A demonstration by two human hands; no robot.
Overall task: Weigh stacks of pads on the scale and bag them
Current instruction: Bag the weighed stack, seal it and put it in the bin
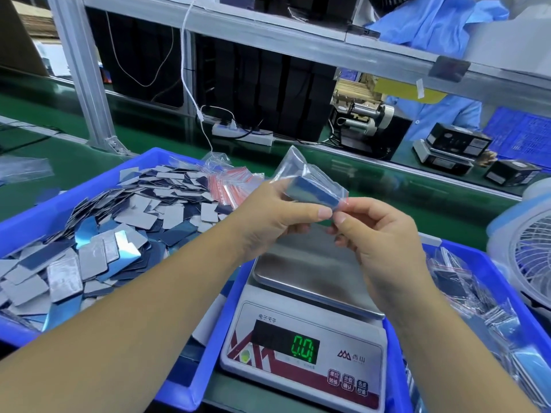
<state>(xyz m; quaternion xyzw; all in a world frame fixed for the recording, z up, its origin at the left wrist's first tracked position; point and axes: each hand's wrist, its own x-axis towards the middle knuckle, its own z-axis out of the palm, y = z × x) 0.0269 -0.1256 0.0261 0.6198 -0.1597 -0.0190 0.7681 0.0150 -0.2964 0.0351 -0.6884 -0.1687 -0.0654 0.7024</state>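
Above the white digital scale's bare steel pan [313, 272], your left hand [268, 222] grips the grey-blue pad stack [316, 193] inside a clear zip bag [298, 171]; your right hand [378, 231] pinches its mouth. Bagging underway; sealing likely follows.

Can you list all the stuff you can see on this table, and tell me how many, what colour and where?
scale: one, white with a steel pan, front centre, green display lit, pan bare
left bin: one, blue, left of the scale
loose pads: too many to count, grey and blue, heaped in the left bin
empty bags: a bundle, clear with red strips, at the far edge of the left bin
right bin: one, blue, right of the scale
filled bags: several, clear, in the right bin
fan: one, white, far right
power strip: one, white, behind the bins
bag of pads: one, clear, held above the scale
left hand: grips the bag of pads
right hand: fingers pinch the bag's end
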